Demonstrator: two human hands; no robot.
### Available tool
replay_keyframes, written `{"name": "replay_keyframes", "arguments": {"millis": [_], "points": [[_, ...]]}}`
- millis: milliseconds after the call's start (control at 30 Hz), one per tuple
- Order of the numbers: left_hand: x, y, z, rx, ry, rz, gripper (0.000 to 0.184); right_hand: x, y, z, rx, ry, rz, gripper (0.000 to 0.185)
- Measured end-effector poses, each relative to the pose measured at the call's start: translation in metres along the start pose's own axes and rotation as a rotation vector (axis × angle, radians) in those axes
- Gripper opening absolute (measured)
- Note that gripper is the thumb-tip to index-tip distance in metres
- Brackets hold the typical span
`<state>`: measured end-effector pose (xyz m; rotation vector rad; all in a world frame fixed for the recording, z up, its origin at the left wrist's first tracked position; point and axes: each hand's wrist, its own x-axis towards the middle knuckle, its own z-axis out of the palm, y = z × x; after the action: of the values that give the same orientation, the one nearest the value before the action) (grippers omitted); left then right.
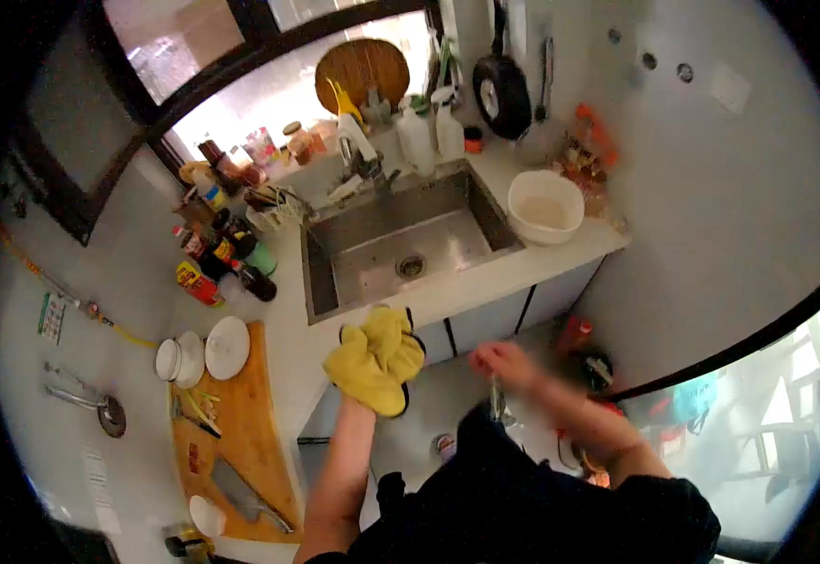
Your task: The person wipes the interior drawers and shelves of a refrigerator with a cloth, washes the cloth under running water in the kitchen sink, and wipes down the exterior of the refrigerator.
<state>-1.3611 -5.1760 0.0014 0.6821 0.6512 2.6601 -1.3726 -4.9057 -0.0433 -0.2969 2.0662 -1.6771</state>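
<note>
A yellow cloth with dark edging (377, 362) is bunched over my left hand (357, 406), near the front edge of the counter below the sink. The cloth hides most of the fingers on that hand. My right hand (504, 365) is closed in a fist over the floor, to the right of the cloth and apart from it. From below the fist hangs a narrow shiny thing (496, 399), blurred and too small to name.
Behind my hands is a steel sink (509, 240) with a faucet (365, 167). A white basin (546, 209) stands on its right. At left, a wooden cutting board (264, 404) bears a cleaver (241, 491) beside white bowls (189, 359). Sauce bottles (205, 254) crowd the corner.
</note>
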Motion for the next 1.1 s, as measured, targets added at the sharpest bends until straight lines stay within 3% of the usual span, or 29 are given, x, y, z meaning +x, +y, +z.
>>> {"name": "replay_keyframes", "arguments": {"millis": [100,167,233,300,400,500,600,667,767,833,900,1000,1100], "points": [[0.028,0.032,-0.039,0.104,0.354,0.078,0.054,0.116,0.030,-0.004,-0.044,-0.030,-0.115,0.039],[0.046,0.049,-0.058,0.218,0.517,0.076,0.055,0.191,0.019,-0.010,-0.354,0.059,-0.293,0.039],[0.062,0.066,-0.092,0.149,0.548,0.038,0.054,0.263,-0.024,-0.018,-0.581,0.020,-0.189,0.035],[0.093,0.086,-0.123,0.173,0.524,0.018,0.051,0.350,-0.029,-0.024,-0.788,0.099,-0.334,0.040],[0.148,0.105,-0.163,0.267,0.493,0.029,0.049,0.452,-0.070,-0.035,-0.882,0.228,-0.269,0.048],[0.175,0.108,-0.199,0.182,0.619,0.088,0.052,0.540,-0.071,-0.045,-0.828,0.343,-0.413,0.046],[0.182,0.104,-0.265,0.119,0.742,0.095,0.053,0.574,-0.065,-0.052,-0.730,0.153,-0.337,0.042],[0.179,0.095,-0.291,0.127,0.795,0.100,0.053,0.565,-0.060,-0.051,-0.697,0.151,-0.377,0.041],[0.181,0.088,-0.338,0.414,0.824,0.182,0.032,0.550,-0.054,-0.050,-0.655,0.139,-0.475,0.041],[0.190,0.100,-0.339,1.129,0.740,0.175,0.040,0.549,-0.049,-0.049,-0.638,0.127,-0.514,0.042],[0.206,0.113,-0.337,1.472,0.659,0.218,0.041,0.550,-0.046,-0.049,-0.634,0.128,-0.530,0.044],[0.222,0.125,-0.340,1.432,0.620,0.399,0.033,0.540,-0.058,-0.048,-0.632,0.103,-0.480,0.048],[0.223,0.139,-0.339,0.883,0.618,0.368,0.035,0.540,-0.058,-0.047,-0.641,0.060,-0.432,0.052]]}}
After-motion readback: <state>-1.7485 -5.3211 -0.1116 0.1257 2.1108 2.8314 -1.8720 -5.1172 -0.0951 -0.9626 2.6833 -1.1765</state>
